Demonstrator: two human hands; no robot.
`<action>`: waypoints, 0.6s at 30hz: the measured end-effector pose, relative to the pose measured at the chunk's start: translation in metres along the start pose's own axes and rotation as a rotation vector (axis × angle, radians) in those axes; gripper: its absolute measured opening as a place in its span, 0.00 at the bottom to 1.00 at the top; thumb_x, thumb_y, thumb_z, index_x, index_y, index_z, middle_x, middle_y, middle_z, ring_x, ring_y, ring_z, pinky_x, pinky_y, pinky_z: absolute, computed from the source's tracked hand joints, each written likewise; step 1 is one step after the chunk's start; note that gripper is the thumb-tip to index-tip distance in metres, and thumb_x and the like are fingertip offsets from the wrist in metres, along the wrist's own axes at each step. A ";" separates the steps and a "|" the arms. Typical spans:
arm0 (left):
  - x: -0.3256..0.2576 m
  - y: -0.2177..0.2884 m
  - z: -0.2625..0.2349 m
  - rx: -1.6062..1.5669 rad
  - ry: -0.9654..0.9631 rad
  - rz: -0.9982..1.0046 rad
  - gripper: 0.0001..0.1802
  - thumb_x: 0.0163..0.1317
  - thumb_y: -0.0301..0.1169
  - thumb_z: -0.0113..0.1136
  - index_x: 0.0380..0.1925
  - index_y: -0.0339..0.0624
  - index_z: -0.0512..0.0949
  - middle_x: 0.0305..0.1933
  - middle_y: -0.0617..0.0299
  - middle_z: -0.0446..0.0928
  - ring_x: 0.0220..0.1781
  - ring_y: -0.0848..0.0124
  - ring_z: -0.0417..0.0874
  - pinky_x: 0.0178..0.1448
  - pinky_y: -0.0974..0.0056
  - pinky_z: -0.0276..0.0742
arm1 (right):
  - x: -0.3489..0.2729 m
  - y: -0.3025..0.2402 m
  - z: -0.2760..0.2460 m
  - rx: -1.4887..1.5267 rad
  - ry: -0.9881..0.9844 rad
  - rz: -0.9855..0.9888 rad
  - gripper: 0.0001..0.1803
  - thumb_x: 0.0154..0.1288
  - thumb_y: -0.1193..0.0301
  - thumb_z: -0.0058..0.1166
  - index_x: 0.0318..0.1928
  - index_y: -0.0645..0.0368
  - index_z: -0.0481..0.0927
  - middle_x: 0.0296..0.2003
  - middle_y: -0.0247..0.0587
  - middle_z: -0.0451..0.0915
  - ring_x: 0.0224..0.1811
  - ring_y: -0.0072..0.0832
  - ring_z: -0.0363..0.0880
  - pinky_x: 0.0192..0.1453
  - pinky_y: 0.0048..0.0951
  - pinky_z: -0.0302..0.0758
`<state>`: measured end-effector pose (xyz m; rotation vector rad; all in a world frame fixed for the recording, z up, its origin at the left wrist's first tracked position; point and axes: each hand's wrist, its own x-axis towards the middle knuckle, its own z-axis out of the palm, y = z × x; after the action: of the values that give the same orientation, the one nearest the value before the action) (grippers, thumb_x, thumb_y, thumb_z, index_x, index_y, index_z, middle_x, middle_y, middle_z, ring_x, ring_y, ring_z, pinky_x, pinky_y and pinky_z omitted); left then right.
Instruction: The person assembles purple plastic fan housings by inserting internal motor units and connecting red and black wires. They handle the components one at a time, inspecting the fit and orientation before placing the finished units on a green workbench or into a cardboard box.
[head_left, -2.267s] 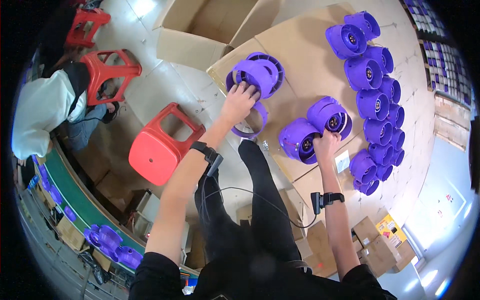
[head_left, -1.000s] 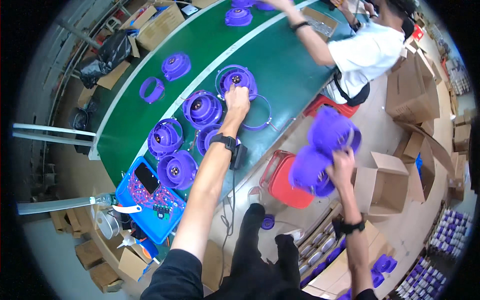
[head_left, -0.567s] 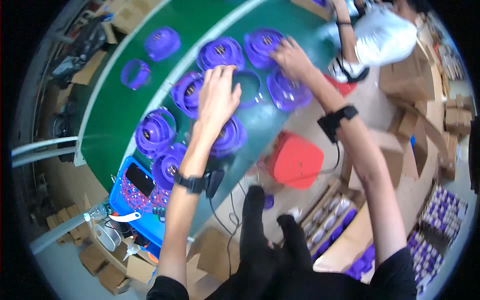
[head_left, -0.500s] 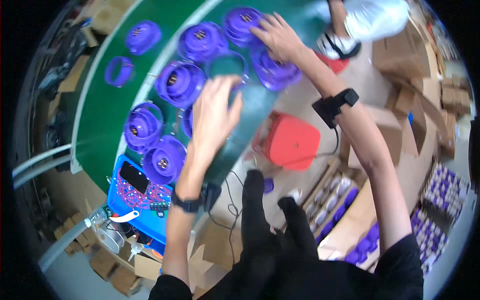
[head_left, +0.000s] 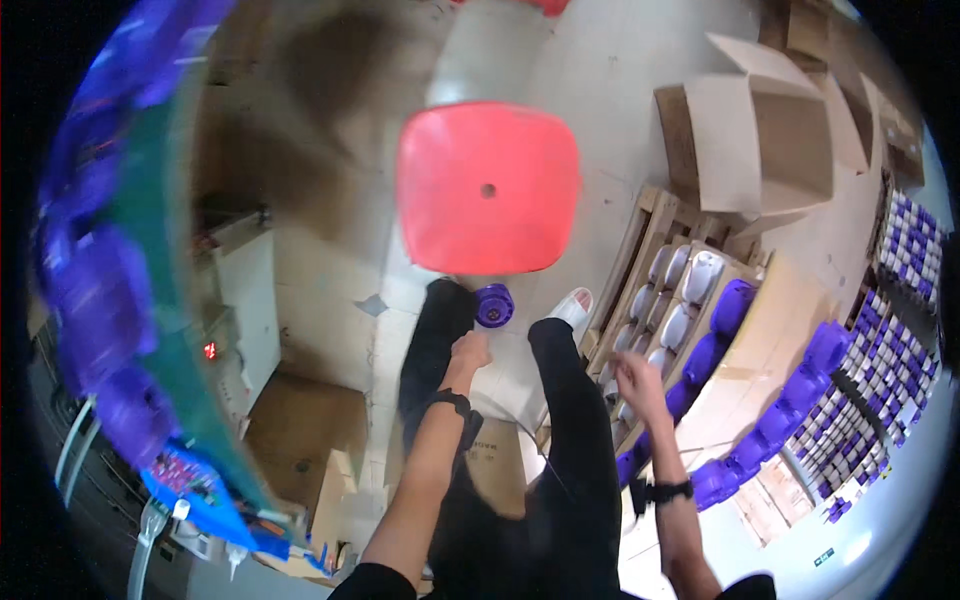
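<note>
My left hand (head_left: 470,352) is loosely closed above my left leg, and nothing sticks out from its fingers. Just past it a round purple plastic part (head_left: 494,306) lies on the floor between my feet. My right hand (head_left: 640,383) is curled in beside my right leg with nothing visible in it. Nearest to that hand is a wooden pallet (head_left: 625,290) bearing rows of white oval pieces (head_left: 675,325) and purple plastic housings (head_left: 702,358). Both hands are well away from the green table (head_left: 150,215), whose purple housings (head_left: 100,305) look blurred at the left.
A red stool (head_left: 488,190) stands directly ahead of my feet. Open cardboard boxes (head_left: 745,140) are at the far right. Stacks of purple and white parts (head_left: 885,345) fill the right edge. A blue tray (head_left: 205,500) with wires sits on the table's near end.
Both hands have left the purple housings on the green table and come back close to my legs, with fingers curled. The view has swung right, putting the table at the left edge.
</note>
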<state>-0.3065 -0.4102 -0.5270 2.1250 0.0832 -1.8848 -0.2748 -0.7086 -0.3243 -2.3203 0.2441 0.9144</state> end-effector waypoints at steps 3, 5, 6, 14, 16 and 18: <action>0.120 0.017 0.055 0.070 0.121 -0.014 0.34 0.55 0.32 0.65 0.64 0.44 0.69 0.63 0.45 0.73 0.67 0.48 0.72 0.64 0.49 0.76 | -0.036 0.094 0.050 0.159 -0.017 0.176 0.10 0.61 0.79 0.52 0.42 0.64 0.82 0.33 0.48 0.84 0.33 0.45 0.83 0.40 0.37 0.78; 0.164 0.006 0.086 0.218 0.189 -0.015 0.44 0.52 0.37 0.70 0.69 0.45 0.62 0.69 0.44 0.64 0.72 0.47 0.64 0.65 0.49 0.74 | -0.058 0.126 0.068 0.225 -0.015 0.244 0.09 0.63 0.79 0.52 0.43 0.63 0.83 0.33 0.47 0.84 0.35 0.40 0.83 0.43 0.33 0.77; 0.188 0.002 0.095 0.305 0.264 0.004 0.48 0.51 0.40 0.71 0.70 0.45 0.59 0.71 0.44 0.60 0.74 0.46 0.61 0.66 0.49 0.74 | -0.056 0.138 0.071 0.155 0.018 0.171 0.10 0.64 0.79 0.52 0.43 0.63 0.83 0.33 0.46 0.84 0.35 0.37 0.84 0.44 0.31 0.77; 0.245 -0.048 0.114 -0.037 0.427 0.131 0.38 0.53 0.38 0.67 0.63 0.41 0.64 0.64 0.39 0.69 0.68 0.44 0.69 0.63 0.46 0.74 | -0.013 0.117 0.076 0.583 0.024 0.445 0.09 0.67 0.81 0.50 0.45 0.68 0.82 0.34 0.44 0.85 0.38 0.26 0.83 0.46 0.27 0.78; 0.238 -0.004 0.083 0.200 0.083 0.180 0.33 0.54 0.38 0.66 0.59 0.42 0.68 0.60 0.41 0.74 0.63 0.45 0.73 0.61 0.47 0.75 | -0.014 0.123 0.069 0.577 -0.142 0.308 0.09 0.67 0.81 0.50 0.44 0.68 0.82 0.34 0.45 0.85 0.38 0.26 0.83 0.46 0.27 0.78; 0.226 0.024 0.048 0.325 -0.131 0.342 0.30 0.54 0.38 0.65 0.57 0.42 0.71 0.52 0.42 0.78 0.57 0.46 0.78 0.59 0.48 0.76 | -0.013 0.132 0.070 0.709 -0.037 0.411 0.09 0.67 0.81 0.51 0.45 0.68 0.81 0.34 0.45 0.84 0.37 0.27 0.83 0.46 0.27 0.78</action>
<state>-0.3162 -0.4801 -0.7482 2.0344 -0.6138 -1.9186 -0.3736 -0.7708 -0.4190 -1.6143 0.8972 0.8729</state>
